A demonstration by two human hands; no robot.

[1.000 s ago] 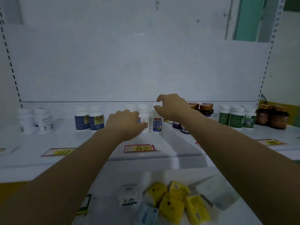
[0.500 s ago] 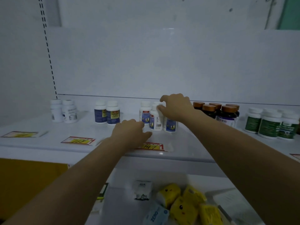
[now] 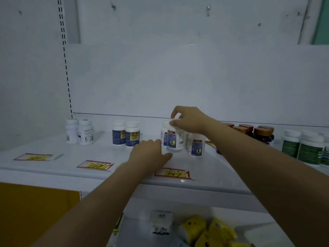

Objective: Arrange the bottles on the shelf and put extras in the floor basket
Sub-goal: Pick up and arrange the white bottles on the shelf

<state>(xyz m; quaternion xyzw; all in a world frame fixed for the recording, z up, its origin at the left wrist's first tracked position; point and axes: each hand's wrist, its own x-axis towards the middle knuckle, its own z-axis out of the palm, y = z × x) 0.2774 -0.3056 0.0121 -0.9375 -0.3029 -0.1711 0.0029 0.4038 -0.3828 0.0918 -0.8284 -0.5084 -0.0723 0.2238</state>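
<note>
Two white bottles stand upright and touching, far left of the 147 price tag and further back on the shelf. Next along is a blue-labelled pair, upright and side by side, left of the tag and behind it.

Now the left hand: it lies palm down on the shelf just left of the tag. Its fingers are nearly straight and relaxed, thumb out toward the right, gripping nothing. The knuckles sit near the blue-labelled pair, and whether they touch it cannot be told.

Straight behind the tag, there's the action: a white bottle with a blue and yellow label, upright. The right hand is over it from above, fingertips and thumb curled down around the white cap, pinching it. Whether the base sits on the shelf or a shade off it cannot be told. One like bottle stands just behind its left side, and another just to its right, under the right wrist.

Behind and right of the tag, dark bottles with brown caps cluster together. Far right of the tag, green-labelled white bottles stand in a group at the frame's edge.
</note>
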